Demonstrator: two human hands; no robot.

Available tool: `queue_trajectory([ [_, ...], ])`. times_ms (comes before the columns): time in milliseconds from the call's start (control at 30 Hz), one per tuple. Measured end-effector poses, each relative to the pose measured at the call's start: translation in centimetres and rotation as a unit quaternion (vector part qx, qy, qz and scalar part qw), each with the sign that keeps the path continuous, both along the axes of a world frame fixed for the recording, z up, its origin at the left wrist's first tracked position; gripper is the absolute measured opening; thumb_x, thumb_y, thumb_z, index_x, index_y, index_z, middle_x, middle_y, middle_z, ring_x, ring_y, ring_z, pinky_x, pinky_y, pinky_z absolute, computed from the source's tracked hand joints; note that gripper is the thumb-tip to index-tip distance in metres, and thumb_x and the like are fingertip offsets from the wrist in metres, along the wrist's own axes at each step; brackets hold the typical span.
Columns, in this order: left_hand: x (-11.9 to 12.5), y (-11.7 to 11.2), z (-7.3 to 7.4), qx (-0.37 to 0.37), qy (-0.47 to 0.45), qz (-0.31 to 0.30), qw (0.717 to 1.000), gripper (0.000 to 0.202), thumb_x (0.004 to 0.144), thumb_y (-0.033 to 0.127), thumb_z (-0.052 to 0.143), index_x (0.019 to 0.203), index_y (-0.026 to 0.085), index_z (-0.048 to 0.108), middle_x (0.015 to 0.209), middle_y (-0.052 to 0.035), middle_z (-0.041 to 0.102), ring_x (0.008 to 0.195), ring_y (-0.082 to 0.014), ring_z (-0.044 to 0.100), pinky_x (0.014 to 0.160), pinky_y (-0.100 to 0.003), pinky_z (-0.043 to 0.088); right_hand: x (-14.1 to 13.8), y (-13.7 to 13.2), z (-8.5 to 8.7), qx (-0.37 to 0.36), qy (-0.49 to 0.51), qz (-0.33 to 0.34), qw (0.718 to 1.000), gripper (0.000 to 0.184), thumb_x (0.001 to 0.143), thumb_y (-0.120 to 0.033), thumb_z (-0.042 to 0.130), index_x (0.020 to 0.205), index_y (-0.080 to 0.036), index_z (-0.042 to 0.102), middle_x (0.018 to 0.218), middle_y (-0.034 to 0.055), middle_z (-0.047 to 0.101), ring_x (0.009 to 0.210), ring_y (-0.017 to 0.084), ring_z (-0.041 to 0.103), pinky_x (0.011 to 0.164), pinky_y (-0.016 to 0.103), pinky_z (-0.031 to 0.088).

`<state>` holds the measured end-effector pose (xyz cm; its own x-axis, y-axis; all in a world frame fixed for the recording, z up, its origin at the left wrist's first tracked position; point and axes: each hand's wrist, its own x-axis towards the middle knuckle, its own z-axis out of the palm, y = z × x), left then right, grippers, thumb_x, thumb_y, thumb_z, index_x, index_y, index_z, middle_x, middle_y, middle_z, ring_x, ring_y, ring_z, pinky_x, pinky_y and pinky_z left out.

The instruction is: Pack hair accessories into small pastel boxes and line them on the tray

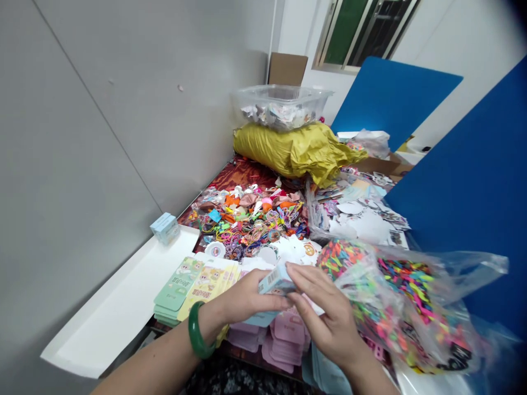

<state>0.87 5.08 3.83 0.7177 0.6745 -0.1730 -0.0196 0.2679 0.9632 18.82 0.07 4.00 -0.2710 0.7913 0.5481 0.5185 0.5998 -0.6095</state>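
Note:
A small light-blue box [276, 280] with a barcode on its side is held up between both hands, over stacks of printed cards. My left hand [242, 296], with a green bangle at the wrist, grips the box's left end between thumb and fingers. At the other end, my right hand [327, 307] has its fingers closed over the box's edge. A white bit, too covered to make out, shows beneath the right fingers. Below lie green cards [177, 288], yellow cards [208, 282] and pink cards [284, 343] in stacks.
Another light-blue box [165, 227] stands on a white tray [111, 312] by the grey wall. Hair ties and trinkets [255, 214] cover the table's middle. Bags of colourful clips [403, 302] are at right. Behind sit a yellow sack [284, 148] and a clear bin [284, 96].

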Motion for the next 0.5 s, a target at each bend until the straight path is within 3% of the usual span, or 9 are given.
queue_trajectory([
  [100, -0.1, -0.5, 0.0, -0.088, -0.021, 0.036, 0.995, 0.035, 0.064, 0.036, 0.075, 0.088, 0.013, 0.064, 0.073, 0.0000, 0.058, 0.062, -0.0114, 0.048, 0.060, -0.023, 0.038, -0.4, -0.2, -0.2, -0.053, 0.043, -0.013, 0.998, 0.049, 0.086, -0.019, 0.056, 0.134, -0.029, 0.048, 0.130, 0.0074, 0.057, 0.118, 0.024, 0.053, 0.098, 0.042, 0.044],
  [233, 0.1, -0.9, 0.1, -0.118, -0.012, 0.075, 0.990, 0.042, 0.065, 0.035, 0.077, 0.099, 0.015, 0.062, 0.079, -0.0018, 0.062, 0.068, -0.0144, 0.055, 0.063, -0.024, 0.043, -0.4, 0.4, 0.1, -0.087, 0.167, -0.098, 0.977, 0.022, 0.082, -0.024, 0.063, 0.103, -0.026, 0.070, 0.095, 0.0060, 0.070, 0.088, 0.020, 0.064, 0.073, 0.030, 0.052],
  [300, 0.2, -0.8, 0.1, -0.116, -0.032, 0.084, 0.989, 0.049, 0.073, 0.041, 0.071, 0.114, 0.019, 0.056, 0.094, -0.0055, 0.064, 0.080, -0.0187, 0.060, 0.071, -0.028, 0.046, 0.0, 1.0, 0.4, -0.160, 0.231, -0.104, 0.954, 0.015, 0.078, -0.030, 0.067, 0.089, -0.022, 0.074, 0.079, 0.0046, 0.069, 0.072, 0.018, 0.063, 0.060, 0.027, 0.050],
  [367, 0.0, -0.3, -0.1, -0.112, -0.073, 0.096, 0.986, 0.051, 0.084, 0.049, 0.055, 0.128, 0.027, 0.043, 0.114, -0.0089, 0.059, 0.094, -0.0241, 0.060, 0.078, -0.036, 0.048, 0.3, 1.7, 0.3, -0.273, 0.298, -0.089, 0.910, 0.019, 0.075, -0.037, 0.069, 0.079, -0.019, 0.072, 0.066, 0.0024, 0.065, 0.056, 0.014, 0.058, 0.050, 0.024, 0.046],
  [433, -0.3, 0.3, -0.3, -0.026, -0.088, 0.112, 0.989, 0.047, 0.089, 0.046, 0.047, 0.134, 0.034, 0.036, 0.134, -0.0085, 0.047, 0.113, -0.0284, 0.053, 0.088, -0.043, 0.046, 0.3, 2.4, 0.0, -0.365, 0.370, -0.074, 0.851, 0.027, 0.073, -0.044, 0.069, 0.074, -0.017, 0.068, 0.057, -0.0005, 0.061, 0.044, 0.011, 0.051, 0.041, 0.021, 0.039],
  [500, -0.8, 1.0, -0.5, 0.157, -0.040, 0.111, 0.981, 0.045, 0.086, 0.035, 0.055, 0.130, 0.036, 0.044, 0.146, -0.0043, 0.035, 0.132, -0.0302, 0.034, 0.104, -0.047, 0.033, 0.2, 3.2, -0.4, -0.423, 0.397, -0.047, 0.813, 0.031, 0.071, -0.048, 0.069, 0.073, -0.017, 0.063, 0.055, -0.0023, 0.059, 0.040, 0.010, 0.048, 0.039, 0.020, 0.037],
])
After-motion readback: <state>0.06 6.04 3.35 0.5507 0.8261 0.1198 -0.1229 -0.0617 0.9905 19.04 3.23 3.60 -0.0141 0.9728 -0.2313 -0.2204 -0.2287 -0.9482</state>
